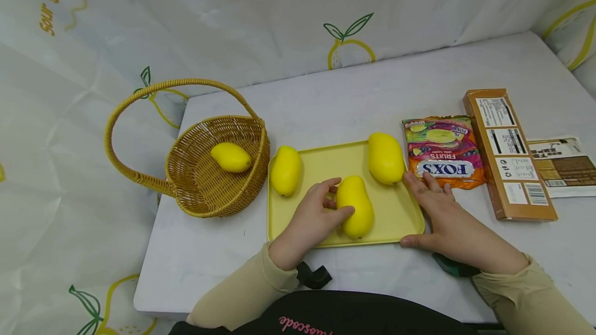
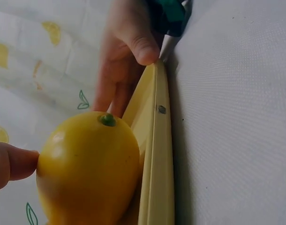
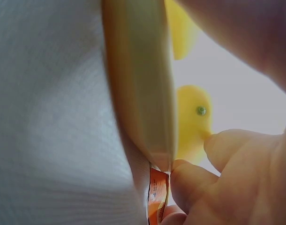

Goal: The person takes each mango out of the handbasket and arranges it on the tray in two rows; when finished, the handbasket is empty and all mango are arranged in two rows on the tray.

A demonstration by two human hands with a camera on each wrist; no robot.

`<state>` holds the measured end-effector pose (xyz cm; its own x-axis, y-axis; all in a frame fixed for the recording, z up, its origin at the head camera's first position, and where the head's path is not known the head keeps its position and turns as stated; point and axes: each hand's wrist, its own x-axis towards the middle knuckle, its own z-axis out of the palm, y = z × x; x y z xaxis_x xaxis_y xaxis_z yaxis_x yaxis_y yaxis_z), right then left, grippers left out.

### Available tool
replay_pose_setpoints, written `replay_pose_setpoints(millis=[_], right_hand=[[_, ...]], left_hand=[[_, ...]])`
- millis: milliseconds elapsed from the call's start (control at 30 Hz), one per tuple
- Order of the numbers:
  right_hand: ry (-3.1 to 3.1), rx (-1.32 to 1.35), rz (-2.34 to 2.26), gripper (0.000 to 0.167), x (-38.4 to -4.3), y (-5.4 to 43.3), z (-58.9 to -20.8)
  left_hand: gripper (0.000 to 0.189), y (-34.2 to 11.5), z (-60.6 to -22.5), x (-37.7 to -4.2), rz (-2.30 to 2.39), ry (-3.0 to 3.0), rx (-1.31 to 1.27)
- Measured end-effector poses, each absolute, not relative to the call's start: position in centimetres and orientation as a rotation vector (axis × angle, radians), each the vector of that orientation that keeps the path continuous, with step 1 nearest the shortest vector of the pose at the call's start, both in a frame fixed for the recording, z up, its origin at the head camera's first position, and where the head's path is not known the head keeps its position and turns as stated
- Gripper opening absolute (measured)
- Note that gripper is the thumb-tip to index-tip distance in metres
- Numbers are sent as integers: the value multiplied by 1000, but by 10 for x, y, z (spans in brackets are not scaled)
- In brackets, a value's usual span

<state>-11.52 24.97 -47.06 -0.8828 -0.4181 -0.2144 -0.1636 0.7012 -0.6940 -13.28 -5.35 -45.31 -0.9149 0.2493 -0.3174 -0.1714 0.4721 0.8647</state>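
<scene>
A yellow tray (image 1: 321,162) bears three yellow mangoes. My left hand (image 1: 309,216) holds the front mango (image 1: 356,208) from its left side, thumb on the near face. In the left wrist view, the thumb presses the skin of that mango (image 2: 89,164), whose green stem spot shows. Fairly straight fingers of my right hand (image 1: 447,224) lie along the tray's right edge, its thumb at the near right corner. By those fingertips is the right mango (image 1: 385,158); the left mango (image 1: 286,170) lies by the tray's left edge.
Left of the tray stands a wicker basket (image 1: 186,162) with a tall handle and one mango (image 1: 231,157) inside. To the right lie a FOX'S candy bag (image 1: 444,151), a long brown box (image 1: 509,154) and a flat packet (image 1: 565,167). A patterned cloth (image 1: 279,25) hangs behind.
</scene>
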Motion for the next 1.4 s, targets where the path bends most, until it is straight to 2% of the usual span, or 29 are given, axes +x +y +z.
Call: replay_pose_setpoints(millis=[700, 967, 1100, 1233, 1333, 1400], right_hand=[[2548, -424, -984, 142, -115, 251, -472], [2551, -417, -990, 141, -115, 250, -471], [2552, -413, -986, 140, -115, 249, -471], [2556, -410, -973, 140, -115, 249, -471], [2559, -411, -967, 139, -115, 249, -471], [2559, -413, -965, 139, -116, 249, -471]], left_hand=[[79, -80, -424, -124, 1262, 2420, 173], [52, -133, -391, -124, 1624, 2424, 205], [41, -175, -370, -131, 1803, 2465, 47], [33, -212, -357, -144, 2031, 2436, -261], [36, -232, -359, -156, 2166, 2343, -498], [44, -242, -362, -162, 2182, 2277, -611]])
